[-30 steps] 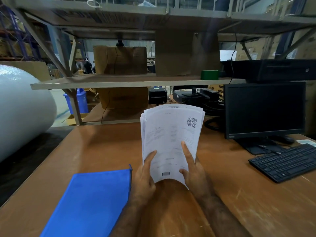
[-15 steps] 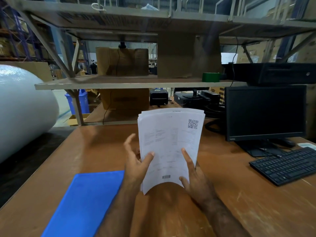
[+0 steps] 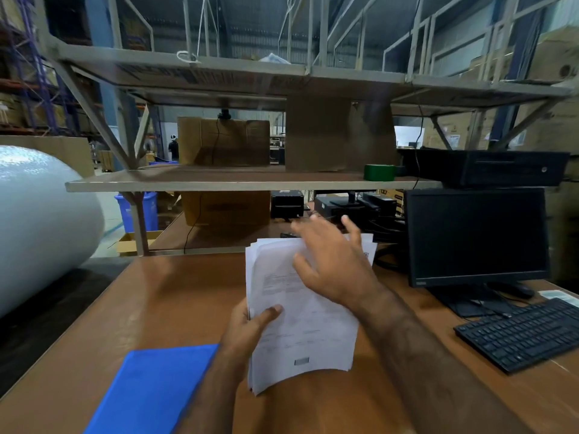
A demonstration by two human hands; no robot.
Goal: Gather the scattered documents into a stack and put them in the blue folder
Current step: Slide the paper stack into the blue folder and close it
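Stack of white printed paper sheets (image 3: 300,321), thin and limp, held up over the brown wooden table (image 3: 163,302); edges slightly fanned rather than flush, lower edge curving toward the camera, a small grey barcode-like patch near the bottom. Long axis running from the near edge of the table toward the shelving, top end leaning away and a little to the right, printed face toward the camera.

Left hand (image 3: 247,330) gripping the stack at its left edge, about midway up: thumb pressed across the front sheet, other fingers curled behind and hidden.

Right hand (image 3: 332,261) spread wide over the upper part of the stack, fingers straight and splayed, blurred; holding nothing, whether the palm touches the top sheet cannot be told.

Flat blue rectangular folder (image 3: 150,389), matte and smooth, lying closed on the table to the left of the stack, partly under the left forearm, long side angled toward the near left corner.

To the right, black flat monitor (image 3: 476,236) with dark screen, upright on its stand; black plastic keyboard (image 3: 523,336) in front of it. Grey metal shelving with a wooden board (image 3: 219,180) behind the table, carrying brown cardboard boxes (image 3: 225,142) and a small green block (image 3: 379,172). Large white glossy roll (image 3: 40,220), rounded, at far left.
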